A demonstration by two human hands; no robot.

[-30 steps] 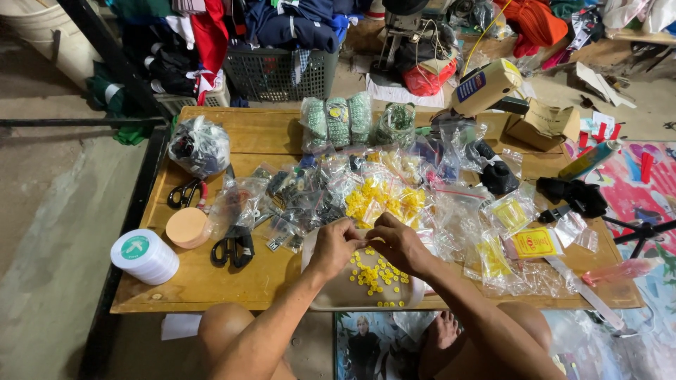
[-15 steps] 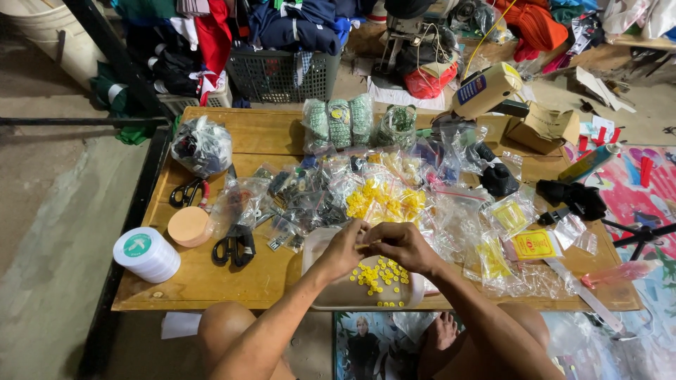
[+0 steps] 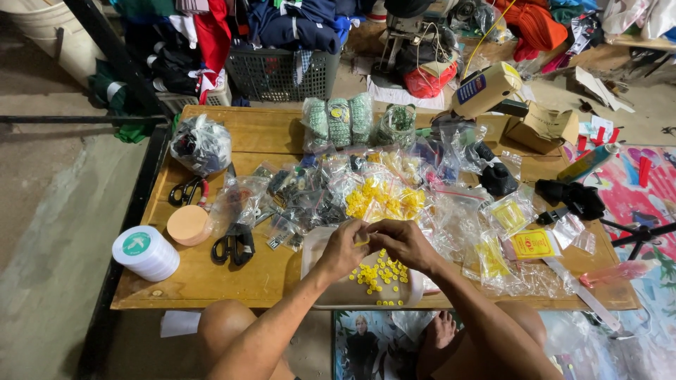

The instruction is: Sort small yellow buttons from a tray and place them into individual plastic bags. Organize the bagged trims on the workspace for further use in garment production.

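Your two hands meet right over the near edge of the low wooden surface, fingertips pressed together: your left hand is curled nearly shut, your right hand arches over to meet it, and between them you pinch a small yellow plastic piece, too tiny to tell its long axis or exact shape. Directly under your hands, a touch toward you, lies the scatter of little yellow plastic beads in the shallow white tray, so the supply sits straight below both hands, about as close to one as to the other. Just beyond your fingers, away from you, a clear plastic bag stuffed with yellow pieces rests among a heap of other small clear bags that crowds the middle of the surface. Off to your left, well apart from the tray, you have black-handled scissors, a round tan lid just beside them, and a white roll of tape with a green centre at the near corner. To your right, more clear bags with yellow contents and a small yellow and red packet lie close to your right forearm. Nothing stands between your hands and the beads; only the bag heap hems the tray in at the far side.
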